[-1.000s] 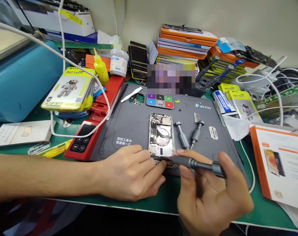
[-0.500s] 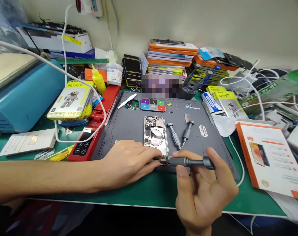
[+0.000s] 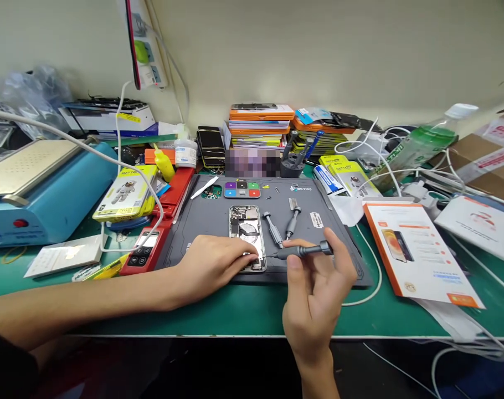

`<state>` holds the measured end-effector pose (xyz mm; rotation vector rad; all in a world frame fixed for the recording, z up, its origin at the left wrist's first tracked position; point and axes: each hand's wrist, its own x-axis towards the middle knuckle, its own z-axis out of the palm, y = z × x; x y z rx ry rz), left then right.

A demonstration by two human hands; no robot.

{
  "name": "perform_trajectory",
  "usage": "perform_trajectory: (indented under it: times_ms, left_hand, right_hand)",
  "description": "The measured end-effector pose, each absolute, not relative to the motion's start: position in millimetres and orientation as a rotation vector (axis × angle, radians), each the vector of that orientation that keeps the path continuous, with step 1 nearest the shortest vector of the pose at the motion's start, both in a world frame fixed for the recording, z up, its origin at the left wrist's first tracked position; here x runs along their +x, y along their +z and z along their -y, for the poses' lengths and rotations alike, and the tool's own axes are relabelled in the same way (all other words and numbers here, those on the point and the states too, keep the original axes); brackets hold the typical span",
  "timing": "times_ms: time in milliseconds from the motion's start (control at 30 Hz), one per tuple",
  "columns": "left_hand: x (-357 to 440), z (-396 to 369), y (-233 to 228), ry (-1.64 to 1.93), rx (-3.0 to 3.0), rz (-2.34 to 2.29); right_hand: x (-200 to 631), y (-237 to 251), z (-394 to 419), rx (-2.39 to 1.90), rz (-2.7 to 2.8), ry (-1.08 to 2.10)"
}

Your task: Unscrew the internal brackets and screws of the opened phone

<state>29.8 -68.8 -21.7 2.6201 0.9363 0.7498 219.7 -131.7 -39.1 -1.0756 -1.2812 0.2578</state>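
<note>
An opened phone [image 3: 255, 213], its inner parts exposed, lies on the grey mat [image 3: 202, 221]. My left hand [image 3: 212, 260] reaches over its lower part from the left, thumb and fingertips drawn together; what is between them is hidden. In my right hand [image 3: 316, 291] is a grey precision screwdriver [image 3: 299, 252], held nearly level between thumb and fingers, with the index finger at its cap end. Its thin tip points left at the phone's lower right edge; contact cannot be made out. Just beyond lie another screwdriver [image 3: 272, 228] and a third screwdriver [image 3: 292, 223].
On the mat are a coloured screw tray [image 3: 242, 189] and a white pry tool [image 3: 204, 187]. A blue machine [image 3: 65, 194], yellow battery boxes [image 3: 125, 194] and a red device [image 3: 146, 249] stand left. A white-orange box [image 3: 422, 249], cables and a bottle [image 3: 426, 138] are right.
The view has tilted up and shifted, so everything appears smaller and further left. The screwdriver's tip has drawn slightly back from the phone, and its thin shaft now shows. Both hands keep their holds.
</note>
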Motion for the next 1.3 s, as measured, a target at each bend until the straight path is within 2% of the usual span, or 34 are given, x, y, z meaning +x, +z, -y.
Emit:
perform_trajectory:
  times_ms: [567,933,1100,1300]
  left_hand:
    - [24,68,-2,0.525,2.401,-0.989]
    - [-16,3,51,0.34,2.261,-1.185]
    - [-35,-18,50,0.176,2.317,-1.415]
    - [-41,-27,45,0.067,2.339,-1.41]
  right_hand:
    - [222,-44,134,-1.109,1.165,0.322]
    - [220,-39,136,-1.163,1.17,0.416]
    - [221,-36,136,-1.197,1.167,0.436]
    - [222,-37,133,-1.228,1.18,0.438]
